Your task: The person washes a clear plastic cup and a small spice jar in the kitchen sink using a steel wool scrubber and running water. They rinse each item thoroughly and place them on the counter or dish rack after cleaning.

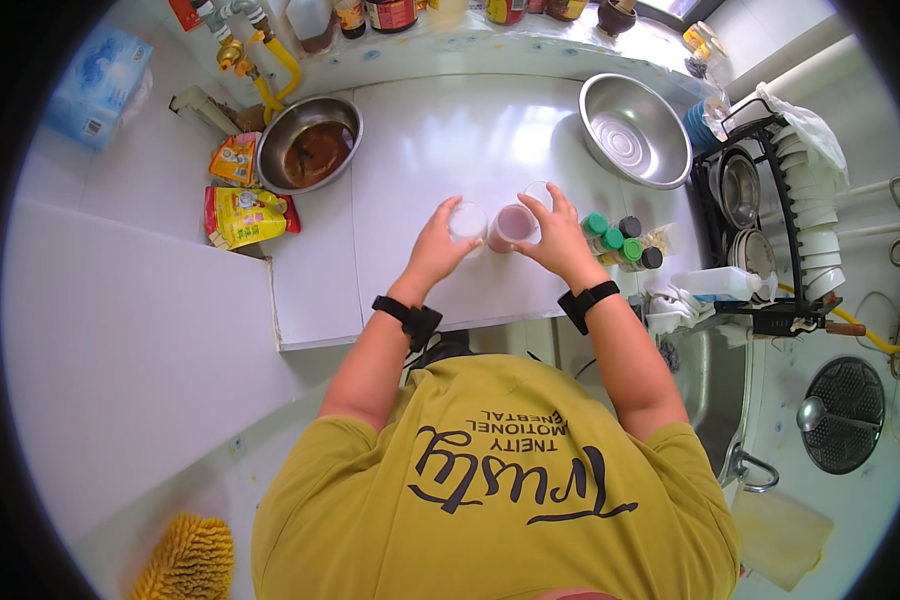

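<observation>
Over the white counter (435,157), my left hand (441,244) has its thumb and fingers around a clear plastic cup (468,221) with whitish contents. Just to its right, a translucent cup (511,228) with pinkish contents stands at the fingertips of my right hand (559,236); the thumb touches its side. Behind the fingers of the right hand shows the rim of another clear round container or lid (538,193). Whether the right hand grips the pinkish cup or this clear piece is hard to tell.
A steel bowl (637,131) sits back right; another with brown liquid (309,142) is back left beside yellow packets (247,216). Green-capped spice jars (611,240) stand near my right hand. Farther right are a black dish rack (784,195) and a sink (709,390).
</observation>
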{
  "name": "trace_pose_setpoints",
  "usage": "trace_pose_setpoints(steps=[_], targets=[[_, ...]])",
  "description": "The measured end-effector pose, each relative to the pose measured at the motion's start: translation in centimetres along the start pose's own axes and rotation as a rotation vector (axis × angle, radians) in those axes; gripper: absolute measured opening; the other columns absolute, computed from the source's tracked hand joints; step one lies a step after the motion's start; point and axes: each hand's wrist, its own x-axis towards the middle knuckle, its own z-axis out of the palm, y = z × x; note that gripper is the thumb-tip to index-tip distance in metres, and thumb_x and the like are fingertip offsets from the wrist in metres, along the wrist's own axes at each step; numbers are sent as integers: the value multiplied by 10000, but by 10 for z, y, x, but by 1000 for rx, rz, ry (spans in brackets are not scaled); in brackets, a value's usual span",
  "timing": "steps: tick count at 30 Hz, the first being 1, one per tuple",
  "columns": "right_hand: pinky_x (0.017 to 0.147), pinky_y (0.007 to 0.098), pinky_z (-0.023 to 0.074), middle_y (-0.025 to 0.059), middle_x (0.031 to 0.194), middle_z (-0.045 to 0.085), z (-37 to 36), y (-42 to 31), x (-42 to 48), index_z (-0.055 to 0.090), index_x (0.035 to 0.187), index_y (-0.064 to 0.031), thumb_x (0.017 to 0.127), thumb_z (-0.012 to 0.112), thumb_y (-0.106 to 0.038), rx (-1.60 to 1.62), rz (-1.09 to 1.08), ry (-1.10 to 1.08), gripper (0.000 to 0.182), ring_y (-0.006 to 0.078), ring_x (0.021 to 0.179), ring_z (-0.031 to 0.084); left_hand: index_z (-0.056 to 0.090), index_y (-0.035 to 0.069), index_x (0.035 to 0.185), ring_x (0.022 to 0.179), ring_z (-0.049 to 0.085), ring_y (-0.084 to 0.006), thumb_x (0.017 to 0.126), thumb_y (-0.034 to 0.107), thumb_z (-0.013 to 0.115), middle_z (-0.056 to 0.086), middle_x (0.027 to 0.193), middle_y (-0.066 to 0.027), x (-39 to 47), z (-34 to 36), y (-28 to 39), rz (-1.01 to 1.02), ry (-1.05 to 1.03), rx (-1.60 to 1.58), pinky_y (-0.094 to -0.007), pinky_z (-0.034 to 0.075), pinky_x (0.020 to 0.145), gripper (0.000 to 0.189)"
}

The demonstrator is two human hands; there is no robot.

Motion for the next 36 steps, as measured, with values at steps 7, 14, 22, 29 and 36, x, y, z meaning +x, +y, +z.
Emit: trace_pose_setpoints(steps=[7, 14, 22, 29, 36], targets=[[1067, 479, 416, 232, 1531, 293, -11, -7, 5, 627, 1283, -242, 626, 891, -278, 17, 28, -78, 709, 452, 1350, 351, 397, 25, 1456, 1204, 530, -233, 807, 178, 758, 549, 1332, -140, 29, -37, -9, -165, -48, -267, -351, 432, 1023, 757], [1076, 506, 399, 208, 1547, 269, -13, -7, 7, 599, 1312, -265, 663, 884, -262, 25, 36, -104, 709, 455, 1353, 352, 409, 41, 1437, 1224, 526, -243, 786, 175, 774, 542, 1330, -150, 22, -27, -4, -71, -110, -202, -361, 447, 1020, 759], [1057, 507, 416, 264, 1545, 239, -11, -9, 9, 596, 1305, -273, 649, 883, -290, 9, 36, -102, 717, 498, 1313, 380, 411, 39, 1389, 1271, 495, -348, 755, 149, 746, 484, 1383, -193, 6, -2, 2, 113, -13, 171, -392, 415, 1077, 725], [952, 473, 498, 345, 1493, 262, -3, -29, 20, 582, 1320, -280, 675, 832, -451, -116, 233, -59, 713, 517, 1185, 479, 389, 42, 1393, 1265, 490, -359, 764, 158, 743, 461, 1387, -188, 9, 2, 5, 108, 20, 229, -404, 444, 1045, 731], [990, 507, 466, 310, 1505, 248, -16, -31, 34, 516, 1386, -299, 621, 878, -432, -159, 216, -188, 856, 534, 1242, 421, 395, 252, 1461, 1238, 501, -369, 748, 249, 793, 465, 1360, -198, 19, -9, 24, 169, -61, 455, -438, 496, 966, 817]])
